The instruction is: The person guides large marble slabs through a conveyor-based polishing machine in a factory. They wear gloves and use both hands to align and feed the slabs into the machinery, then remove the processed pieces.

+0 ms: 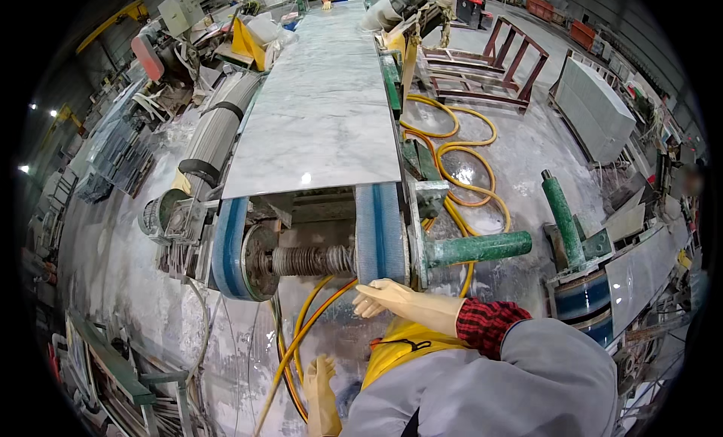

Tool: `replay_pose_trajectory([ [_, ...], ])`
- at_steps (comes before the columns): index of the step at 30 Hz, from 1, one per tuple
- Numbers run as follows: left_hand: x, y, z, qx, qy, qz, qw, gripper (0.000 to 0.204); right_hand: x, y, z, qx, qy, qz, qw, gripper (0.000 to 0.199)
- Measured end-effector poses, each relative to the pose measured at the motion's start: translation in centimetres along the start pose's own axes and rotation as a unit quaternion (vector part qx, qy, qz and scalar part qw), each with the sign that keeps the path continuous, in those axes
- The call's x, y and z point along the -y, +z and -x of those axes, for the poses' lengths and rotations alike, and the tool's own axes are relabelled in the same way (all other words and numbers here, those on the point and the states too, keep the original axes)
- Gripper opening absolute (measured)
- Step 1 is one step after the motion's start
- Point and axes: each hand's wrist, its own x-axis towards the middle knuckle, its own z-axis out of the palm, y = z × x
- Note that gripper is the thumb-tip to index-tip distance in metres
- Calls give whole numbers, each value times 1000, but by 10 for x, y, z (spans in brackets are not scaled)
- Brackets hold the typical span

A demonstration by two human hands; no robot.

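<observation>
A grey-white marble slab (312, 113) lies flat on a conveyor, its near edge overhanging two blue belts. My right hand (388, 297), in a cream rubber glove with a red-black checked cuff, is just below the right-hand belt (379, 233). Its fingers stretch out to the left with nothing in them; whether they touch the belt I cannot tell. Lower down, my left hand (320, 377) wears the same kind of glove. It hangs by my yellow apron (403, 343) beside the hoses, fingers loosely apart and holding nothing.
A green steel post (482, 249) sticks out right of the conveyor. Yellow hoses (489, 177) loop over the wet floor and under the roller (312, 261). A motor (162, 213) sits left. Another belt conveyor (584, 297) stands right. At the slab's far end is another person's gloved hand (327, 5).
</observation>
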Motion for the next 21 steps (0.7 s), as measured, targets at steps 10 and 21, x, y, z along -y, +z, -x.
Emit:
replay_pose_trajectory([
  [10, -51, 0, -33, 57, -27, -29, 998, 45, 63, -18, -122, 84, -129, -239, 959, 68],
  [21, -140, 10, -85, 51, -25, -98, 994, 48, 109, -6, -225, -184, -133, -326, 917, 66],
])
